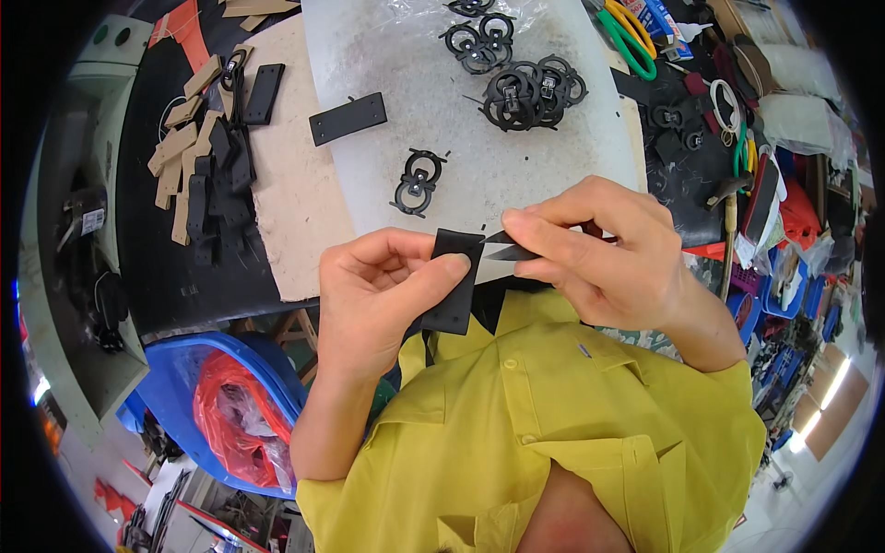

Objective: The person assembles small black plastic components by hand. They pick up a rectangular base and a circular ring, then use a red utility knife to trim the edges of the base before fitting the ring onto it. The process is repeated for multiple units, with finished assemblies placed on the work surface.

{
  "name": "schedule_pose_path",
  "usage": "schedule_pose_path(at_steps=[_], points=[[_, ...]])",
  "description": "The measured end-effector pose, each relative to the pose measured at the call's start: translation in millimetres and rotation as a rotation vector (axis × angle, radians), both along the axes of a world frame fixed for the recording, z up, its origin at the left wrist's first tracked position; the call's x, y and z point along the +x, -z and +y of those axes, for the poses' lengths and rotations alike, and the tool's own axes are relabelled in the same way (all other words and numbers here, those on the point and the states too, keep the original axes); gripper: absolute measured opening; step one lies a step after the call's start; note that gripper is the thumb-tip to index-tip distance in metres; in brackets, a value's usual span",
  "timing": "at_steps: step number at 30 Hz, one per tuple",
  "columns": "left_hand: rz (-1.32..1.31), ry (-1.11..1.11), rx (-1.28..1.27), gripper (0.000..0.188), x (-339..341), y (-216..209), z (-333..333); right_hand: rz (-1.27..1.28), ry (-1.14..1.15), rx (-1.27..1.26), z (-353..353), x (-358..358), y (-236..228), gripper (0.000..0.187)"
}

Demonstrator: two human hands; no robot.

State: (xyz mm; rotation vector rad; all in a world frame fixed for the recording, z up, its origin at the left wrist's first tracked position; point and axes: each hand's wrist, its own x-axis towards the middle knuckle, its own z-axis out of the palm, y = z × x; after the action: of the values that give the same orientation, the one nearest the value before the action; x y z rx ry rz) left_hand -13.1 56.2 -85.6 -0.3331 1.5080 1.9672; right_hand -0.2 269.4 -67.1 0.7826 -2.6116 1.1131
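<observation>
My left hand [380,290] pinches a flat black strap piece [452,297] with small holes near its ends, thumb on top and fingers beneath. In my right hand [608,249] is a small pair of thread snips [509,249], its two pointed blades a little apart. The blade tips are at the strap piece's right edge, near its upper corner. A tiny black scrap [483,227] lies just beyond that corner. Farther off on the pale sheet, a black ring-shaped buckle part [418,184] and another black strap piece [348,119] lie by themselves.
Several black ring-shaped parts [525,92] are heaped at the far side of the sheet [396,55]. Tan and black strap pieces [217,189] pile up on the left. Green-handled scissors [629,46] lie far right. A blue bin [171,369] with red plastic stands lower left.
</observation>
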Motion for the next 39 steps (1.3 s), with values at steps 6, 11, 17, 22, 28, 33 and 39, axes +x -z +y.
schedule_pose_path(at_steps=[6, 11, 17, 22, 28, 33, 39], points=[[-0.053, 0.046, 0.038, 0.009, -3.4, -9.8, 4.4, 0.053, -0.092, 0.007, 4.4, -7.3, 2.1, 0.026], [-0.071, 0.169, 0.063, 0.008, -8.2, -6.5, -1.5, -0.082, -0.196, -0.011, 9.9, -13.5, -2.0, 0.017], [0.895, 0.214, -0.601, 0.008, 3.9, -8.7, 12.4, -0.696, -0.083, -0.115, 11.7, -19.5, 0.2, 0.016], [0.32, 0.008, -0.229, 0.009, -11.9, 2.9, 1.2, -0.333, 0.112, -0.192, -5.9, -5.8, 0.2, 0.023], [0.249, 0.035, -0.12, 0.009, -14.7, 2.4, -1.2, -0.142, -0.111, -0.102, -14.4, 6.4, 9.4, 0.025], [0.34, 0.034, -0.241, 0.011, -5.0, -5.4, 12.2, -0.254, -0.161, 0.01, -8.9, 2.5, 2.8, 0.021], [0.839, -0.028, -0.533, 0.007, 3.8, 0.0, 24.0, -0.793, 0.026, -0.164, -3.9, -7.9, 6.7, 0.016]])
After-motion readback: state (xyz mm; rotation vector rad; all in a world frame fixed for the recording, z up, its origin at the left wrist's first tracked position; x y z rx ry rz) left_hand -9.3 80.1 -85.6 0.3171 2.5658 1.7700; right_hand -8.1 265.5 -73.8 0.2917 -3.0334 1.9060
